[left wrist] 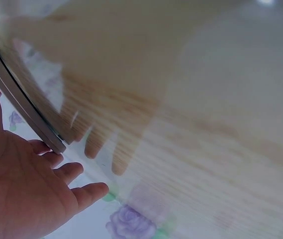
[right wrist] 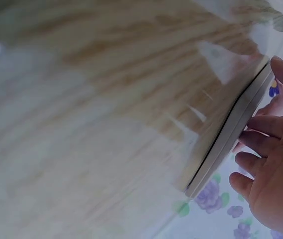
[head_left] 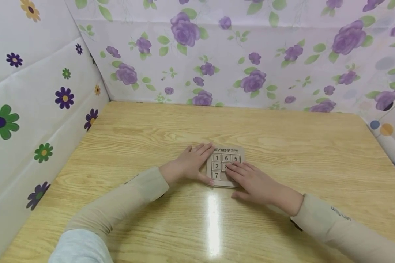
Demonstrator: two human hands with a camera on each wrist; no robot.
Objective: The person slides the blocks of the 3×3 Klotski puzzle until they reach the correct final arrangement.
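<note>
Brown board (head_left: 229, 184) lying flat on the worktop (head_left: 145, 233), between left hand (head_left: 194, 163) and right hand (head_left: 255, 181), with numbered tiles (head_left: 226, 158) in rows: 1, 6, 5 along the top, 2 and a part-covered 8 (head_left: 224, 167) below, 7 (head_left: 216, 175) at lower left. Bare recess (head_left: 226, 177) just right of the 7. Probably busy with sliding a tile, judging by the fingertips laid across the right side. Left hand spread wide along the left edge, fingers at the far corner, thumb at the near one, seemingly steadying. Right hand with fingers nearly straight, over the 8 and the part beside it, thumb well apart on the near side; gripping nothing. Impossible to tell the numbers underneath, or the tile under pressure. Likely called for next: keeping the board from shifting, pressing lightly, pushing one tile squarely toward the recess without dragging its neighbours.

All around, yellowish wood grain, glossy, with a bright streak of glare (head_left: 213, 223) on the near side. Beyond the far edge, a white sheet with purple roses (head_left: 214, 54); to the left, another with daisies (head_left: 36, 91); to the right, a third with coloured dots (head_left: 393, 140). Beige sleeves (head_left: 131, 197) on both arms.
</note>
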